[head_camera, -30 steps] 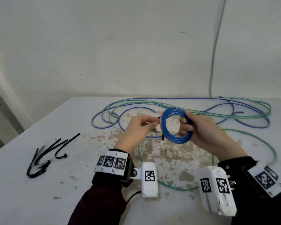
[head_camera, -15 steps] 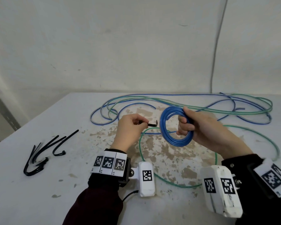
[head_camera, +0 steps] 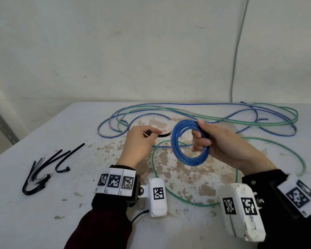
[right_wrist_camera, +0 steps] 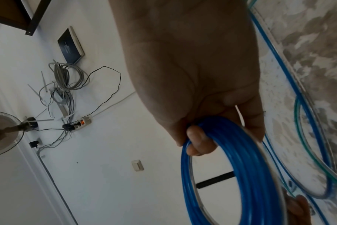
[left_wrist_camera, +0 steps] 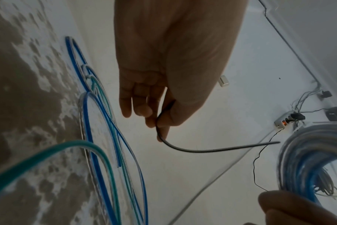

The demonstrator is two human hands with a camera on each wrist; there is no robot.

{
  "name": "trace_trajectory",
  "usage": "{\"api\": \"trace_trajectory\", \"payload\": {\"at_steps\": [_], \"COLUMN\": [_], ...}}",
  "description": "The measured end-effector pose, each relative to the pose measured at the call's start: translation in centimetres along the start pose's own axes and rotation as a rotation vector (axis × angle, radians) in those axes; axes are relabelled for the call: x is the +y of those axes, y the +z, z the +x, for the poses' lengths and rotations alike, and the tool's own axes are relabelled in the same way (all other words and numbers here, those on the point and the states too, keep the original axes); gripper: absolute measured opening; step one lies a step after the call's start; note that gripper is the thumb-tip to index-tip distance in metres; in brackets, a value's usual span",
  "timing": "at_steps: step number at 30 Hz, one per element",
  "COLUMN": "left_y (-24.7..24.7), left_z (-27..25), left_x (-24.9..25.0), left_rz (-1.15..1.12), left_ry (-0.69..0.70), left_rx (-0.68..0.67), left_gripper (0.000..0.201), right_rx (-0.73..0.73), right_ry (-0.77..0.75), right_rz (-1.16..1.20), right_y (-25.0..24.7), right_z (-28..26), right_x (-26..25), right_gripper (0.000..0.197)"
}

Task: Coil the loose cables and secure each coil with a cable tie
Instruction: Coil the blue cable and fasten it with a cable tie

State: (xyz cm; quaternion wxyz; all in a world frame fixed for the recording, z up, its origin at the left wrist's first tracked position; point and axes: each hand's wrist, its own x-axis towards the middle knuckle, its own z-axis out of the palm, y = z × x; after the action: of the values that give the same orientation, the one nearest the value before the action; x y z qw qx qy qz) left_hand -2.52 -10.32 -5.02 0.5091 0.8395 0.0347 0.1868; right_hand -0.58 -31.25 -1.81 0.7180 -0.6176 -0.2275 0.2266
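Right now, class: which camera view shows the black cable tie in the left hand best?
Left wrist: the cable tie shows unobstructed, pinched by the left hand. Head view shows a short piece; right wrist only a blurred strip.

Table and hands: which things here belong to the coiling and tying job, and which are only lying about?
Belong to the job:
- blue coil, held by right hand
- black cable tie, pinched by left hand
- loose blue and green cables
- spare black ties

Lying about:
- power strip
- grey wire bundle

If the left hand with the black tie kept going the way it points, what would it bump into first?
Probably the blue coil that the right hand holds up. The left hand aims the black tie at it, though depth is unclear.
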Motion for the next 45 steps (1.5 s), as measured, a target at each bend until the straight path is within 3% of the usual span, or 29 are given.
{"api": "trace_trajectory", "payload": {"at_steps": [4,13,17,23,29,34,40,45], "left_y": [0.1,0.0,-0.1,-0.2,0.5,1.5,1.0,1.3], "left_z": [0.3,0.2,0.2,0.1,-0.4,-1.0,-1.6,-1.6], "left_x": [-0.3,-0.4,-0.1,-0.1,1.2,1.9,2.7,2.9], "left_rz": [-0.012,-0.070,-0.179,-0.150,-0.330,-0.276,-0.470,-0.534], "left_ry": [0.003,0.062,0.027,0.023,-0.072,-0.032,-0.135,-0.171], "left_rx": [-0.010,0.064,0.096,0.170,0.005,-0.054,-0.198,-0.237], "left_gripper": [0.013,0.014,0.014,0.011,0.013,0.014,0.018,0.023], "right_rx": [0.018,-0.012,-0.062,-0.138,-0.082,-0.032,-0.022,-0.011], "right_ry": [0.003,-0.006,0.001,0.035,0.029,0.025,-0.010,-0.036], "right_rz": [-0.015,-0.049,-0.110,-0.168,-0.326,-0.474,-0.496,-0.536], "right_y": [0.0,0.0,0.1,-0.1,-0.2,0.1,0.2,0.3], "right_z": [0.2,0.0,0.1,-0.1,0.5,0.8,0.8,0.8], "right_x": [0.1,0.2,0.5,0.6,1.4,1.9,1.7,1.7], "right_gripper": [0.037,0.035,0.036,0.038,0.039,0.041,0.040,0.046]}}
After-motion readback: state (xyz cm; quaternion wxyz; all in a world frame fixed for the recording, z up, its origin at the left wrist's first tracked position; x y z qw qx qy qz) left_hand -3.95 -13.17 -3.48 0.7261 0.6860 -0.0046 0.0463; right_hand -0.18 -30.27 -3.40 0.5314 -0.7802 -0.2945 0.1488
